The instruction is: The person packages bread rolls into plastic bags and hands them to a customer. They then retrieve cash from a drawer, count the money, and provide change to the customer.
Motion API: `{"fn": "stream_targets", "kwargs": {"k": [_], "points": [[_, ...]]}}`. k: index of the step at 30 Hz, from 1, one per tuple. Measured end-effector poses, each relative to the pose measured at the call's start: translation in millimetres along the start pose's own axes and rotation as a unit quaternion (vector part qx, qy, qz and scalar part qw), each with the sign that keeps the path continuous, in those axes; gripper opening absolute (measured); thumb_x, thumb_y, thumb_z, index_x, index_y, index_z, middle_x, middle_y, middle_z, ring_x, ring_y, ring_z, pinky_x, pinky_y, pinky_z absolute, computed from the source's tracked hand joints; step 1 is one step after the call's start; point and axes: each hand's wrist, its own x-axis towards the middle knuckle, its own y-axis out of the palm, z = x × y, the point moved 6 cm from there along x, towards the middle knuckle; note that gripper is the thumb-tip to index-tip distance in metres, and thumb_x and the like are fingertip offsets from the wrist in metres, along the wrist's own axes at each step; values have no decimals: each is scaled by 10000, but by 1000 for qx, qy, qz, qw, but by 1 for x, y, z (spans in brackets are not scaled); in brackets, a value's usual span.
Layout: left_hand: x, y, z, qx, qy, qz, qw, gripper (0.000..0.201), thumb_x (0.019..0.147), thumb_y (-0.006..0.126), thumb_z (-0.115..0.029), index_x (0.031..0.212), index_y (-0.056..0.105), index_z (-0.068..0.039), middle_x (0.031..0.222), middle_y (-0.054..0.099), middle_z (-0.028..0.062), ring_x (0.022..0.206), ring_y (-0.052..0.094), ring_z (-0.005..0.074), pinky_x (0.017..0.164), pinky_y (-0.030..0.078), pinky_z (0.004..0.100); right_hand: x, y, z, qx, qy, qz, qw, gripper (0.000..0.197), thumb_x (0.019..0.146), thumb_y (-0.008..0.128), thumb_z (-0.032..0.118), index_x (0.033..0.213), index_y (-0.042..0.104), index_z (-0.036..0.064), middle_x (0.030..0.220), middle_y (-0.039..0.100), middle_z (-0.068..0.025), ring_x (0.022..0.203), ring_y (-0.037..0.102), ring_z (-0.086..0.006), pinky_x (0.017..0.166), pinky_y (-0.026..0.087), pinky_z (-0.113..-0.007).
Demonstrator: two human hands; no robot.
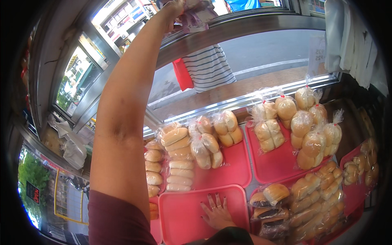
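left hand (175, 10): raised to the window, gripping a crumpled bag (196, 12)
right hand (216, 212): flat, fingers spread wide on red tray (179, 216)
nearby: bagged buns (204, 147)

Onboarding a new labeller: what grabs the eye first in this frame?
First, the person's left arm, stretched up from the lower left, its left hand gripping crumpled purple paper at the counter window's top edge. Next, the clear plastic bags of golden bread rolls piled on red plastic trays across the middle and right. The right hand lies flat, fingers spread, on a bare red plastic tray at the bottom centre.
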Motion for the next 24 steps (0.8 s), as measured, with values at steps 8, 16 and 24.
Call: {"fn": "stream_targets", "kwargs": {"k": [8, 16, 24], "points": [[-1, -69, 39, -55, 13, -122, 991, 717, 904, 439, -625, 1286, 519, -24, 1171, 574, 177, 1099, 539, 288, 926, 443, 428, -3, 0, 11, -1, -25, -24, 999, 610, 876, 572, 443, 1410, 426, 185, 1521, 243, -208, 1406, 165, -452, 1089, 113, -662], [-101, -132, 82, 294, 102, -470, 826, 692, 784, 695, -373, 1350, 408, -97, 1339, 446, 204, 1217, 449, 388, 991, 384, 485, -1, -5, 1, -24, -7, -51, 998, 602, 867, 570, 466, 1391, 455, 193, 1514, 261, -200, 1404, 165, -447, 1089, 118, -663], [-77, -182, 181, 395, 0, -329, 858, 706, 828, 567, -592, 1166, 600, 26, 1203, 581, 261, 1201, 512, 365, 988, 411, 474, 0, -4, 8, -23, -6, -23, 999, 596, 874, 550, 465, 1396, 449, 196, 1519, 250, -196, 1408, 150, -446, 1090, 116, -663]]}}
